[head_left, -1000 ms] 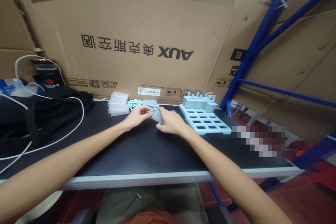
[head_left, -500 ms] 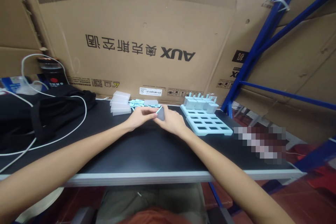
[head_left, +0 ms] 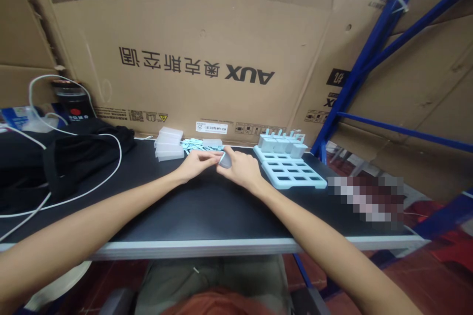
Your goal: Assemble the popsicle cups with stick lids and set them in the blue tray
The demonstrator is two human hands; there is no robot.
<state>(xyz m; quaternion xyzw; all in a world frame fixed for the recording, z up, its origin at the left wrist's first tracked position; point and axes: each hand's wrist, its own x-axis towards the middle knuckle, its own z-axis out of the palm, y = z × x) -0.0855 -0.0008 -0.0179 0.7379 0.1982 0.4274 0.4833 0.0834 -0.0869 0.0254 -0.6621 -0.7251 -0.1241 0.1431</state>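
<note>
Both my hands meet over the black table (head_left: 192, 206), just in front of a small heap of pale blue pieces (head_left: 192, 144). My right hand (head_left: 241, 169) is closed round a small translucent grey case (head_left: 225, 159). My left hand (head_left: 195, 163) pinches at the same case from the left, its fingertips touching a thin pale blue edge on it. A pale blue slotted tray (head_left: 293, 175) lies just right of my right hand. Several small white blocks (head_left: 281, 145) stand in its far rows.
A stack of translucent plastic cases (head_left: 169, 143) sits behind my left hand. A black bag (head_left: 55, 157) with a white cable (head_left: 107, 167) covers the table's left end. A big cardboard box (head_left: 207, 59) walls the back, and blue rack posts (head_left: 354, 69) rise at the right.
The grey case was tilted up in my right hand a second ago; it now lies lower and is mostly covered by my fingers. Both hands have shifted slightly farther from me.
</note>
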